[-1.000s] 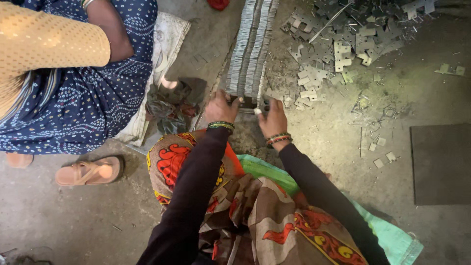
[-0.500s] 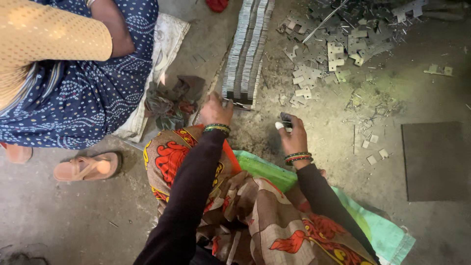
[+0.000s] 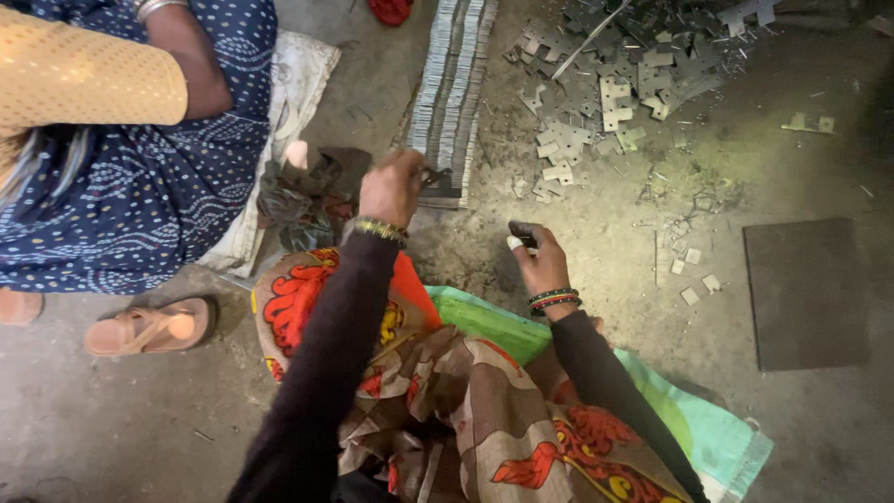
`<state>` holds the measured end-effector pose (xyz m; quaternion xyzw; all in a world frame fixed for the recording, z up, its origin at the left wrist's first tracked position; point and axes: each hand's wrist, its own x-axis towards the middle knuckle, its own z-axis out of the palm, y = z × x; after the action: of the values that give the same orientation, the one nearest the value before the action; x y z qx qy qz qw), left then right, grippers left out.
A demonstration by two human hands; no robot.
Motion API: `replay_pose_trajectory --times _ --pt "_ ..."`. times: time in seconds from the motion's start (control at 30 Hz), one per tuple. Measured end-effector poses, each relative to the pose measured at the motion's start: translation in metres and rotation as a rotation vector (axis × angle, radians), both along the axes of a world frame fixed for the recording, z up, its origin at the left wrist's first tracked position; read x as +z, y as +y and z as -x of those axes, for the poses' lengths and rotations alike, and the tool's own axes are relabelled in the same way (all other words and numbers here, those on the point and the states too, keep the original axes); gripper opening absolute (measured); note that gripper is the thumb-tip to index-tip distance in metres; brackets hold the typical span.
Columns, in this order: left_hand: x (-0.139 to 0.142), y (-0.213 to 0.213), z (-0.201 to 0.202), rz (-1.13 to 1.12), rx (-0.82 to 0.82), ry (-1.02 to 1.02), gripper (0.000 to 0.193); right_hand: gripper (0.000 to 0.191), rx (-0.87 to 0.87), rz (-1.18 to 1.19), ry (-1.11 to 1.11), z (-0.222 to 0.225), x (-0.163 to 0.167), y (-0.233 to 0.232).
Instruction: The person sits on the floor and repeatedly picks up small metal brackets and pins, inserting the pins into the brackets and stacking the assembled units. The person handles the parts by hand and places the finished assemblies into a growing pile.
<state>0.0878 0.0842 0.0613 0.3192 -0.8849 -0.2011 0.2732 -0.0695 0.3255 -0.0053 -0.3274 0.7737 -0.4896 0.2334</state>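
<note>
Your left hand (image 3: 393, 186) is curled up at the near end of that long stack of thin metal plates (image 3: 452, 88) lying on the floor, fingers pinched on the end of the row, though exactly what's between them is too dark to tell. Your right hand (image 3: 535, 259) sits apart from the stack, lower and to the right over the bare concrete floor (image 3: 596, 233), closed round a small dark piece (image 3: 523, 233), with white tape showing on 1 fingertip. The plates are packed on edge in tight rows that run away from you toward the top of the view. Off to the right of the stack there's a loose heap of punched metal pieces (image 3: 615, 84), plus a few small square offcuts (image 3: 694, 275) scattered nearer your right wrist. A flat dark square sheet (image 3: 805, 293) lies well to the right. No real containers here, just a white sack (image 3: 289, 102) spread flat under the other person in the blue dotted dress (image 3: 121, 186), with a bundle of crumpled cloth (image 3: 303, 200) at its edge beside your left hand. A tan sandal (image 3: 149, 326) lies on the left, and a green sack (image 3: 689, 419) sits under you.
</note>
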Motion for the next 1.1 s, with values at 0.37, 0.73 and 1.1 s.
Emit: replay_pose_trajectory --times 0.37,0.73,1.1 --pt "-0.022 0.010 0.024 0.117 -0.186 -0.334 0.038 0.027 -0.030 -0.107 0.040 0.003 -0.010 0.036" --pt "-0.042 -0.011 0.028 0.467 -0.031 -0.540 0.088 0.026 -0.005 -0.144 0.111 0.004 -0.023 0.027" --pt "-0.018 0.000 0.044 0.055 -0.084 -0.403 0.090 0.043 0.105 -0.473 0.651 0.091 -0.011 -0.029"
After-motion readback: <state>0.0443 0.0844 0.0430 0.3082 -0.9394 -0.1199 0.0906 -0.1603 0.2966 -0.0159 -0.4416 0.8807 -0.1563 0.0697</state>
